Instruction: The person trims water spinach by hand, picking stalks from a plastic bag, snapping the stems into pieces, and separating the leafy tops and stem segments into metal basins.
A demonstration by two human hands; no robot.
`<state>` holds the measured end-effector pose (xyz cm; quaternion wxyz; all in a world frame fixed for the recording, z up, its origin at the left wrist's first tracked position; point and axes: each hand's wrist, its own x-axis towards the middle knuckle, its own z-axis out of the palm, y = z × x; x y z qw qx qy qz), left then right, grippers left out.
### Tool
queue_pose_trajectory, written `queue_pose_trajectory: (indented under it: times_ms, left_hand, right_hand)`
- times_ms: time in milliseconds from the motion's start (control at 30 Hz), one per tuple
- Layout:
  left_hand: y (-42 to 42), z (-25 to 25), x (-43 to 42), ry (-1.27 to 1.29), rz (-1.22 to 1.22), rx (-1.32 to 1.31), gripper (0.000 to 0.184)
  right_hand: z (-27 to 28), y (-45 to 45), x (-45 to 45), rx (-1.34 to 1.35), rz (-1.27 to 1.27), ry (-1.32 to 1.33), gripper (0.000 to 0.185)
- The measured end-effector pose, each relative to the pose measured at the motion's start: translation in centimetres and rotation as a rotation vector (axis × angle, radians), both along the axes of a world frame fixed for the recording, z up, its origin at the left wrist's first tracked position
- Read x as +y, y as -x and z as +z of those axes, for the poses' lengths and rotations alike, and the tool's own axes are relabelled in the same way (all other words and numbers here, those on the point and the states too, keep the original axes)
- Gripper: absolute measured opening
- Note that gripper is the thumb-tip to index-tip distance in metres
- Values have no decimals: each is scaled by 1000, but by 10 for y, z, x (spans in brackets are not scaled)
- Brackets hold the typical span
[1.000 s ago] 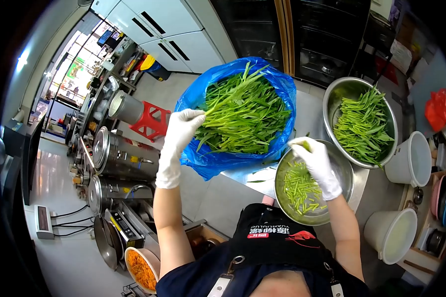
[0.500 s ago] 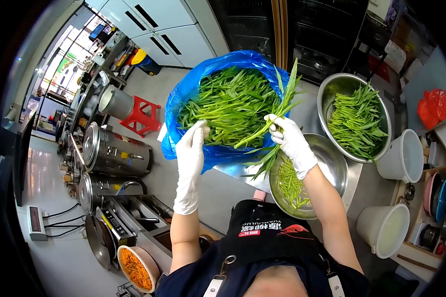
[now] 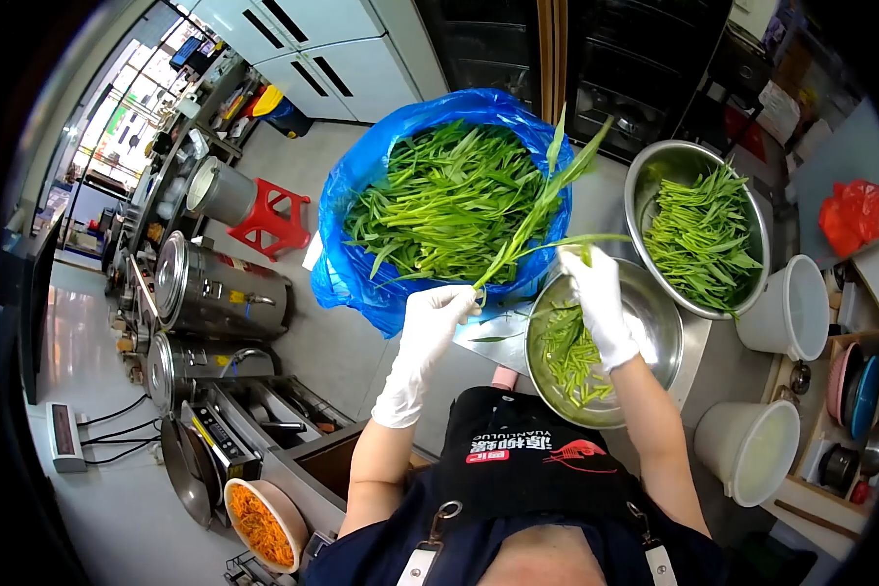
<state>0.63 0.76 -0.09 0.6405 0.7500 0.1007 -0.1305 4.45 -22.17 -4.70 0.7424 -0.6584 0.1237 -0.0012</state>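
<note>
My left hand, in a white glove, pinches the lower end of a water spinach stalk. This stalk slants up and right over the blue plastic bag, which is full of water spinach. My right hand, also gloved, has its fingers closed at a long leaf beside the stalk, above a steel bowl. Inside that bowl are short cut stems and some leaves. A second steel bowl to the right holds a bundle of water spinach stalks.
Two white buckets stand at the right. On the left are a red stool, large steel pots and a tub of shredded orange food. Behind the bag stand a white refrigerator and a dark cabinet.
The stalk's lower end has passed from my right hand to my left, which moved right and down. My right hand shifted slightly right. Leaves now lie in the near bowl.
</note>
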Motion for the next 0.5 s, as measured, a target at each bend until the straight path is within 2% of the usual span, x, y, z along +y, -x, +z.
queue_pose_trajectory:
  times_ms: [33, 67, 133, 167, 200, 267, 367, 500]
  left_hand:
    - [1, -5, -4, 0, 32, -13, 22]
    - [1, -9, -8, 0, 58, -23, 22]
    - [1, -15, -15, -27, 77, -18, 22]
    - [1, -18, -18, -26, 82, -19, 22]
    - [1, -20, -21, -26, 89, -22, 21]
    - [2, -24, -26, -30, 66, -40, 21]
    - [3, -26, -30, -34, 59, -74, 21]
    - [6, -23, -38, -75, 89, -80, 22]
  right_hand:
    - [3, 8, -2, -136, -84, 294, 14]
    - [6, 14, -1, -187, -98, 372, 14]
    - [15, 20, 11, -581, -39, 567, 12]
    - [23, 21, 18, -709, 60, 580, 14]
    - [26, 26, 24, -646, 167, 680, 21]
    - [22, 24, 30, -707, 270, 802, 28]
    - [13, 22, 35, -763, 311, 935, 31]
    - [7, 24, 39, -944, 194, 1093, 23]
